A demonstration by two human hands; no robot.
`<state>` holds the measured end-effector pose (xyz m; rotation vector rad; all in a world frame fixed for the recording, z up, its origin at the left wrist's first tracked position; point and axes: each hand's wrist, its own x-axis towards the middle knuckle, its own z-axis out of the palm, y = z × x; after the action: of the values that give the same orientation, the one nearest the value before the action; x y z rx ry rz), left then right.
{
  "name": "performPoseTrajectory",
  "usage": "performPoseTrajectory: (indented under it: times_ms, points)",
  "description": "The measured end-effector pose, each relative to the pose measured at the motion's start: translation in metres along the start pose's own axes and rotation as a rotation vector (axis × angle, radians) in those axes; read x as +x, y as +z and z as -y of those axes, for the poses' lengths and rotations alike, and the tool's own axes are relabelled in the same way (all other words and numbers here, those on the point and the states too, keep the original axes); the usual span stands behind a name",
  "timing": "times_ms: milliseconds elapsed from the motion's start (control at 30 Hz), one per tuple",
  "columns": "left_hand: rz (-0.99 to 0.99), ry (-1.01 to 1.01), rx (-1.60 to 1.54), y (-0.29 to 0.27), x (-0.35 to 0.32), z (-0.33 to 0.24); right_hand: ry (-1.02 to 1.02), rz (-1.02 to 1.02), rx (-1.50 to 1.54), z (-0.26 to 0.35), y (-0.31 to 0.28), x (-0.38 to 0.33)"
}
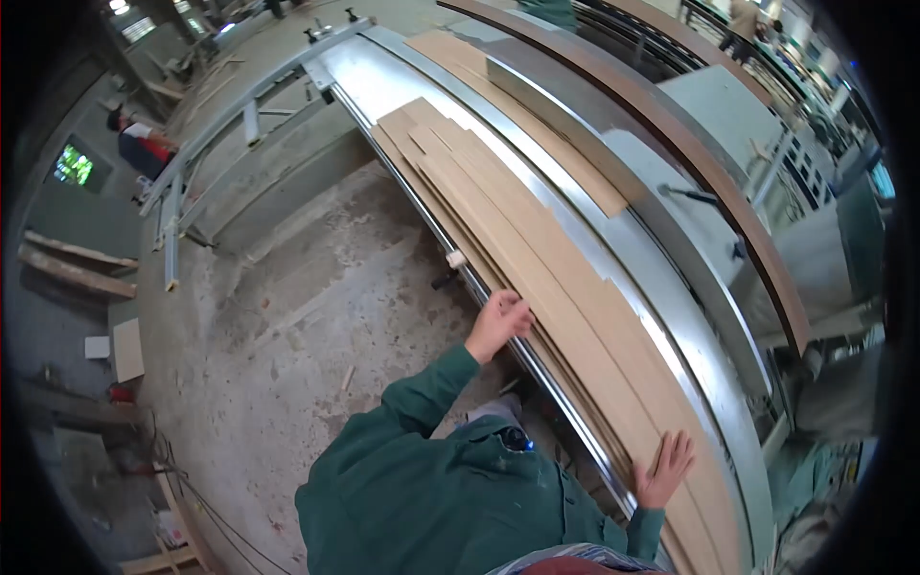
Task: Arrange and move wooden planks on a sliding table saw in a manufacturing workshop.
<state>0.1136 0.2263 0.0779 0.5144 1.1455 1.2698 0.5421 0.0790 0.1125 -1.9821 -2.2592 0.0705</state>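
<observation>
A stack of long, light-brown wooden boards [537, 259] lies lengthwise on a shiny metal machine table [359, 77]. Their far ends are staggered. At the stack's near left edge is my left hand [500, 324], its fingers loosely bent and slightly apart. Nothing shows in its grasp; whether its fingertips touch the boards is hard to tell. My right hand [666, 470] lies on top of the boards closer to my body, fingers stretched out. A small wooden block [455, 259] sits by the metal rail [412, 192] along the table's left side.
Beyond the stack, another flat board [594, 182] lies beside a long metal fence [565, 120]. A curved-looking brown edge strip [690, 158] runs further right. A metal frame [249, 120] extends at the far left. A person [144, 149] is in the left background. Cables [206, 508] lie on the floor.
</observation>
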Motion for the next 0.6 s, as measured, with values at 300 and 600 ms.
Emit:
performPoseTrajectory:
  times_ms: [300,600]
  points:
    - [-0.225,0.067,0.135,0.006,0.014,-0.003,-0.208,0.205,-0.014,-0.015,-0.006,0.017]
    - [-0.346,0.217,0.222,0.026,0.008,-0.014,-0.385,0.171,0.371,-0.010,-0.046,0.024]
